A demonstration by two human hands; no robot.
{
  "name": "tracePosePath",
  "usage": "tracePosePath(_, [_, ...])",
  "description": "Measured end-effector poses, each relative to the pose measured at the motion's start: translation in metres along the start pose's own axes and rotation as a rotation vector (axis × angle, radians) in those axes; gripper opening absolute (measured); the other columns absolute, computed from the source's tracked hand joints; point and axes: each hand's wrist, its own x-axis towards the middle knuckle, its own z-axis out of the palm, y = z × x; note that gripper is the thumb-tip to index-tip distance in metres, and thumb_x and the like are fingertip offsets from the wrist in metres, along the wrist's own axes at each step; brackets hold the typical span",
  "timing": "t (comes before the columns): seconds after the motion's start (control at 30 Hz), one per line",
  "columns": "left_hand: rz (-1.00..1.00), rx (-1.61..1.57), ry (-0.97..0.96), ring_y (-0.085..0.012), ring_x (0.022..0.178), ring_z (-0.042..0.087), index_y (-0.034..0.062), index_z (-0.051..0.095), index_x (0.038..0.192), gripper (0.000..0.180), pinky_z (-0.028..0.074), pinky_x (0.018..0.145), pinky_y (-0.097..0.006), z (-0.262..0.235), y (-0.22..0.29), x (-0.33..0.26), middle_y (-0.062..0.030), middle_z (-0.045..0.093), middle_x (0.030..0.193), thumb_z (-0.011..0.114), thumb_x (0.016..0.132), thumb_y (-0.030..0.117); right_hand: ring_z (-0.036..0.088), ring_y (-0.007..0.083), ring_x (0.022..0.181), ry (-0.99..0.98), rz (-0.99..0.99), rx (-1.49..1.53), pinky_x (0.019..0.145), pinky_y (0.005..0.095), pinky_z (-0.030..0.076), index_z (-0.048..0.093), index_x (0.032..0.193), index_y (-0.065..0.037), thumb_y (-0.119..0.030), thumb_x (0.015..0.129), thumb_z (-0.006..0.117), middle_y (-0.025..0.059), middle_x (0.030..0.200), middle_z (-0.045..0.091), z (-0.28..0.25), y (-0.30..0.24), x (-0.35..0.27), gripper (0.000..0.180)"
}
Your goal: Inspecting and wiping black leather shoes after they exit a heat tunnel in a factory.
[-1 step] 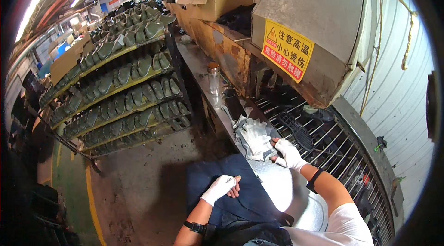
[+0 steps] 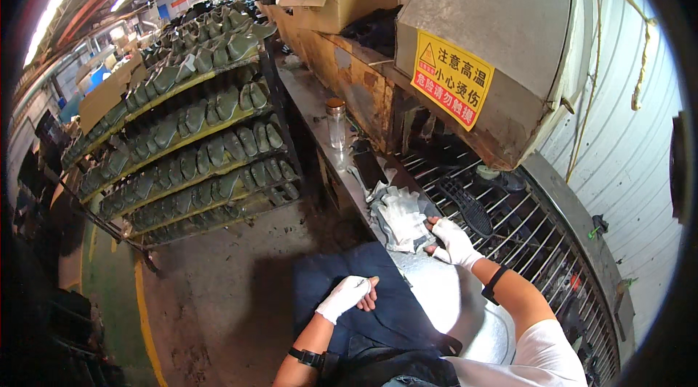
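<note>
My right hand [image 2: 454, 241], in a white glove, lies at the near edge of a crumpled pile of white and grey work gloves [image 2: 398, 218] on the metal bench [image 2: 320, 107]. Its thumb and fingers pinch the edge of the pile. My left hand [image 2: 347, 295], also gloved in white, rests on my thigh on dark blue trousers [image 2: 378, 307]. Its fingers are curled in and hold nothing. A black watch band sits on each wrist.
A black shoe sole [image 2: 469, 209] lies on the wire-rod conveyor [image 2: 538, 241] just beyond my right hand. Above it hangs a metal oven hood [image 2: 502, 30] with a yellow warning sign. A clear jar [image 2: 336, 121] stands on the bench. Racks of green shoe soles [image 2: 189, 125] fill the left.
</note>
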Motion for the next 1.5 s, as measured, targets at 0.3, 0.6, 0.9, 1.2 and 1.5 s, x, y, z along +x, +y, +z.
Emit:
tracePosePath(0.3, [-0.024,-0.003,-0.011,-0.0189,0.06,0.072,0.0029,0.07,0.081,0.057,0.054,0.055,-0.029,0.0008,0.0012,0.0002,-0.013,0.076,0.074,0.054,0.111,0.049,0.057,0.0441,0.135,-0.017,-0.006,0.01,0.115,0.0506,0.046,0.064,0.139,-0.001,-0.04,0.086,0.081,0.0243,0.144,0.061,-0.0024,-0.0003,0.0007,0.068])
tracePosePath(0.6, [-0.01,-0.004,-0.014,-0.019,0.059,0.071,0.0026,0.069,0.082,0.057,0.054,0.054,-0.029,-0.0002,-0.0005,0.001,-0.0131,0.076,0.074,0.054,0.111,0.049,0.057,0.0435,0.136,-0.004,-0.009,-0.005,0.116,0.0502,0.045,0.063,0.14,-0.002,-0.04,0.088,0.079,0.0235,0.144,0.062,-0.0012,-0.0013,0.0006,0.067])
tracePosePath(0.9, [-0.014,-0.006,-0.004,-0.0192,0.059,0.071,0.0019,0.069,0.082,0.056,0.054,0.054,-0.029,0.0001,-0.001,0.0014,-0.0138,0.076,0.074,0.056,0.11,0.049,0.056,0.0431,0.139,-0.07,0.032,-0.011,0.119,0.0493,0.043,0.061,0.145,-0.001,-0.045,0.093,0.072,0.024,0.149,0.059,-0.0061,-0.0042,0.0019,0.069])
tracePosePath(1.2, [-0.033,-0.014,-0.01,-0.0192,0.058,0.071,0.0026,0.069,0.082,0.056,0.053,0.053,-0.029,-0.0003,-0.0012,0.002,-0.0138,0.076,0.073,0.056,0.11,0.049,0.058,0.042,0.137,-0.046,0.03,-0.027,0.117,0.0484,0.046,0.063,0.141,-0.001,-0.041,0.092,0.074,0.0227,0.148,0.061,-0.0033,-0.0042,0.0009,0.064])
tracePosePath(1.5, [-0.017,-0.006,-0.008,-0.0191,0.058,0.071,0.0025,0.069,0.082,0.057,0.053,0.053,-0.029,-0.0002,-0.0023,0.002,-0.0138,0.076,0.074,0.056,0.11,0.05,0.059,0.043,0.132,-0.017,-0.001,-0.013,0.114,0.0496,0.047,0.064,0.138,-0.002,-0.039,0.089,0.078,0.0235,0.14,0.063,-0.0053,-0.0046,0.0028,0.063])
